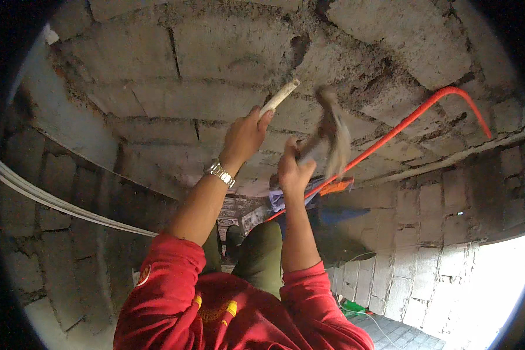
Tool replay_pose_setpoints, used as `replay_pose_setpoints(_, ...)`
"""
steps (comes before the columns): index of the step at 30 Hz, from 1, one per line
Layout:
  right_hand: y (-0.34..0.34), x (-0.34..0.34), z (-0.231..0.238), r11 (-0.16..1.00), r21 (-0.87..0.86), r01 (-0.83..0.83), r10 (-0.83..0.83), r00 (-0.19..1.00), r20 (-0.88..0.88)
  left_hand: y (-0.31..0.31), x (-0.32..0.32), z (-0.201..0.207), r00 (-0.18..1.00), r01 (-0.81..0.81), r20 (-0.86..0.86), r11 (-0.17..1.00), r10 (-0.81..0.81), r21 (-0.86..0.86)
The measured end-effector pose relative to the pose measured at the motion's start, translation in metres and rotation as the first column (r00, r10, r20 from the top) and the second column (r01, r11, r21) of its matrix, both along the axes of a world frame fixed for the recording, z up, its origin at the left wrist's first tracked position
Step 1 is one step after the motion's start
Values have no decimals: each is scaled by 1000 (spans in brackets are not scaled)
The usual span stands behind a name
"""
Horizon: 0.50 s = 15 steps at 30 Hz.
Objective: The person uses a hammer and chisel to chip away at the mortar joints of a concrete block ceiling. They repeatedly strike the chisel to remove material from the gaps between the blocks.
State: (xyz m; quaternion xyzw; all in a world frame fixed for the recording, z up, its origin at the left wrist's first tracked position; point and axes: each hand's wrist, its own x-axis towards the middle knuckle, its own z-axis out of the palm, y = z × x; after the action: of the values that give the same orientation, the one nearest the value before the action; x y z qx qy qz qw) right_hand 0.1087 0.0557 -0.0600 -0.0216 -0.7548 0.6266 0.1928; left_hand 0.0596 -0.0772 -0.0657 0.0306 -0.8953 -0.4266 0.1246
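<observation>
My left hand (242,139) is closed around a short, pale stick (281,97) that looks like wood. The stick's far end points up and right, toward the rough block wall (233,55); whether it touches the wall I cannot tell. A silver watch (220,174) is on my left wrist. Just to the right, my right hand (291,169) grips the handle of a hammer (332,134). The hammer's head is smeared by motion and is apart from the stick. A dark hollow (300,49) with crumbled mortar shows in the wall above the stick's end.
A bent orange-red conduit (399,127) runs diagonally along the wall, close to my right hand. Below it lie purple cloth (277,197) and an orange item (336,185). White conduits (70,204) cross at left. Bright light enters at lower right, near a green object (353,308).
</observation>
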Motion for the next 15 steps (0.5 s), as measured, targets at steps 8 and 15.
replay_pose_setpoints(8, 5, -22, -4, 980, 157, -121, 68, 950, 306, 1, 2, 3, 998, -16, -62, 999, 18, 29)
replay_pose_setpoints(15, 16, -55, -51, 996, 45, -72, 64, 986, 156, 6, -3, 3, 1000, -22, -9, 997, 23, 77)
